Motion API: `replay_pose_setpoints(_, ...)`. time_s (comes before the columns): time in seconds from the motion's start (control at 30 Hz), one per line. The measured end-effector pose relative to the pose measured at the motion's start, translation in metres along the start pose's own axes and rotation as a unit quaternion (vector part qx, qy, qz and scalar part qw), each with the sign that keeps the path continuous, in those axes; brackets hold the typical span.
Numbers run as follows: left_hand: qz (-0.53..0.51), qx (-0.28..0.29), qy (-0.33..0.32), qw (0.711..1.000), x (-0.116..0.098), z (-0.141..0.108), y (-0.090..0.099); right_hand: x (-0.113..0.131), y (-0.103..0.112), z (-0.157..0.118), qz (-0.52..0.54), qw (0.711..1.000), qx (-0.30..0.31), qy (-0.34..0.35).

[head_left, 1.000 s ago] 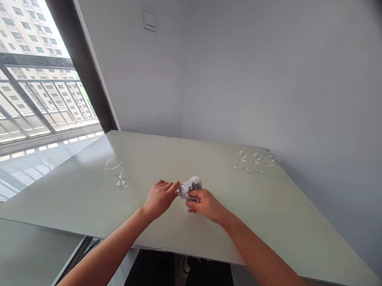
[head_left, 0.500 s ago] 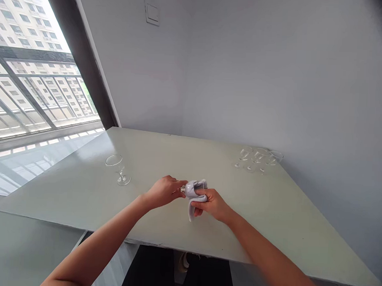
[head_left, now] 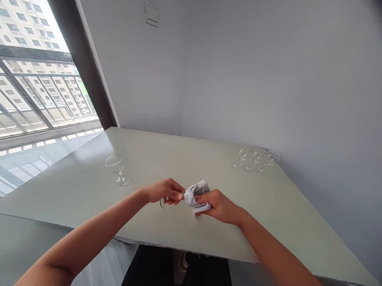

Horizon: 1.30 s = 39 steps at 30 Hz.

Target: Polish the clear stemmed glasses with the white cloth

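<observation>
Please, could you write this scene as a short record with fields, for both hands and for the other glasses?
Left hand: holds a glass, tilted, near its stem
Right hand: holds a white cloth at the glass's bowl
Table, left side: lone glass, upright
Table, far right: three glasses, upright, close together
Wall: switch

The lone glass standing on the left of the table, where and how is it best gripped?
Likely by its stem, with the left hand coming in low from the right. The glass stands upright, its stem narrow between wide bowl and foot, and that side faces the hand. That hand holds a second glass, so would need freeing first.
</observation>
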<state>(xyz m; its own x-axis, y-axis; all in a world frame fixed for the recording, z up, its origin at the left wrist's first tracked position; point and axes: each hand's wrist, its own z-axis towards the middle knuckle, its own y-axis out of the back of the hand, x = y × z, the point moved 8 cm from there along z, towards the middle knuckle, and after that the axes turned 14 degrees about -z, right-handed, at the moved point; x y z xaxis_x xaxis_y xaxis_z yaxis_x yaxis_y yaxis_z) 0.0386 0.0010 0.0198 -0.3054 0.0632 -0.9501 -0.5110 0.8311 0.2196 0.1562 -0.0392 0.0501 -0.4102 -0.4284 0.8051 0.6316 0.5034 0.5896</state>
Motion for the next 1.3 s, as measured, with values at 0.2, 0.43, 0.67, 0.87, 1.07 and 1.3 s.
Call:
replay_pose_setpoints(0.2,0.271,-0.217,-0.138,0.928,-0.032,0.002,0.023,-0.044,0.006,0.000,0.153,0.972,-0.124,-0.128)
replay_pose_setpoints(0.43,0.300,-0.175,-0.165,0.923,-0.041,0.002,0.014,-0.037,-0.003,-0.008,0.209,0.959,-0.143,-0.130)
replay_pose_setpoints(0.67,0.057,0.037,-0.041,0.997,-0.020,0.005,0.010,-0.008,-0.003,-0.006,-0.072,0.994,-0.076,0.012)
replay_pose_setpoints(0.87,0.421,-0.222,-0.219,0.852,-0.059,-0.009,0.007,-0.052,-0.013,0.001,0.297,0.929,-0.175,-0.135)
replay_pose_setpoints(1.07,0.315,-0.199,-0.173,0.912,-0.050,-0.009,0.012,-0.032,-0.019,0.001,0.200,0.974,-0.102,-0.044)
replay_pose_setpoints(1.3,-0.116,-0.063,0.049,0.990,-0.009,-0.004,0.000,-0.008,-0.001,-0.005,-0.386,0.901,-0.079,0.180)
